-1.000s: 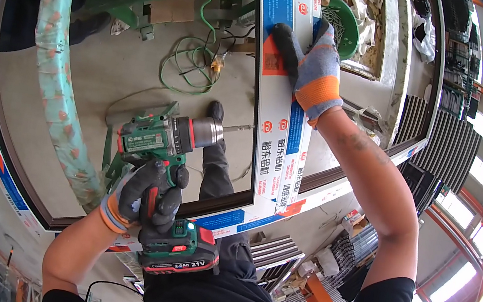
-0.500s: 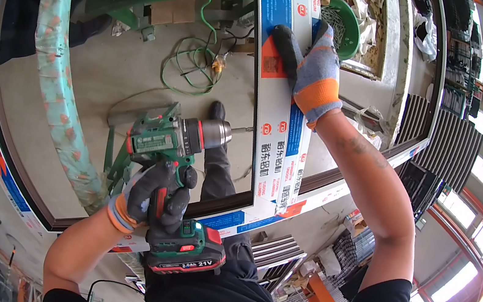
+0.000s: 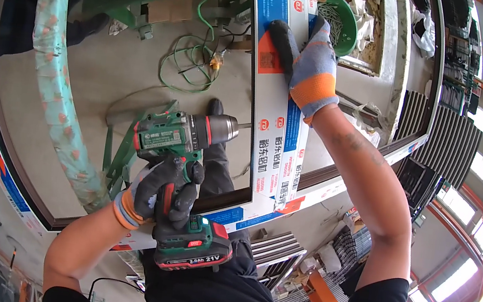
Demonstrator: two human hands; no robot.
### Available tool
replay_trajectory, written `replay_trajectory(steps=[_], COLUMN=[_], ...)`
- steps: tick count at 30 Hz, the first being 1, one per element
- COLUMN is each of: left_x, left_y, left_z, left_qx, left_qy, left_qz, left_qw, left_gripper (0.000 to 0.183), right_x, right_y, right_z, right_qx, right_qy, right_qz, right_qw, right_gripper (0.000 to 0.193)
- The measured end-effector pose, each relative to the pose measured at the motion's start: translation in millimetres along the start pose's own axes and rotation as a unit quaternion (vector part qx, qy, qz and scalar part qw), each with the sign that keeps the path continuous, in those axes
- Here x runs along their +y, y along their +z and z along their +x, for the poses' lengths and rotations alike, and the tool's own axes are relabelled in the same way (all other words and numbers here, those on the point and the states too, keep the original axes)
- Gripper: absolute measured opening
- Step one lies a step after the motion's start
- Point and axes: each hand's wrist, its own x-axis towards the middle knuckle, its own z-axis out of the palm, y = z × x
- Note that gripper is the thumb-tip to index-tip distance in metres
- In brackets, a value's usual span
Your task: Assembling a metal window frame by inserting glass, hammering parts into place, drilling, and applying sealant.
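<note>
My left hand [image 3: 166, 192], in a grey and dark glove with an orange cuff, is closed round the handle of a green and black cordless drill [image 3: 173, 132]. The drill's bit [image 3: 245, 125] points right, and its tip reaches the left edge of a frame bar [image 3: 275, 156] covered in white, blue and orange protective film. My right hand [image 3: 312, 65], gloved alike, grips this bar farther up. Its thumb lies across the film, while its other fingers curl over the right edge, partly hidden. Beside those fingers stands a green plastic bowl [image 3: 349, 33] of screws.
The bar belongs to a large brown-edged frame [image 3: 10, 171]. A padded rail wrapped in patterned film [image 3: 57, 76] crosses it at left. Below lie a coiled green cable [image 3: 187, 72] and a green metal stand [image 3: 114, 158]. Another person's dark shoe [image 3: 92, 27] shows at upper left.
The drill has shifted slightly right and up with my left hand, bringing its bit to the bar's edge. My right hand keeps its hold on the bar.
</note>
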Motion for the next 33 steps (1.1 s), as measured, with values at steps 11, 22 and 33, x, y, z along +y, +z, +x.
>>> replay_trajectory(steps=[11, 22, 33], left_x=[-5, -11, -15], left_y=[6, -6, -11], left_z=[2, 8, 12], left_qx=[0.031, -0.010, -0.007], left_qy=[-0.007, 0.040, 0.021], left_qz=[0.025, 0.028, 0.001], left_qw=[0.999, 0.999, 1.000], left_gripper=[0.057, 0.056, 0.062], right_x=[0, -13, -18], right_y=[0, -8, -6], right_z=[2, 0, -3], right_qx=[-0.001, -0.033, -0.047], right_qy=[0.033, 0.029, 0.065], right_qz=[-0.052, -0.062, -0.030], right_qw=[0.998, 0.997, 0.996], right_gripper=[0.049, 0.090, 0.083])
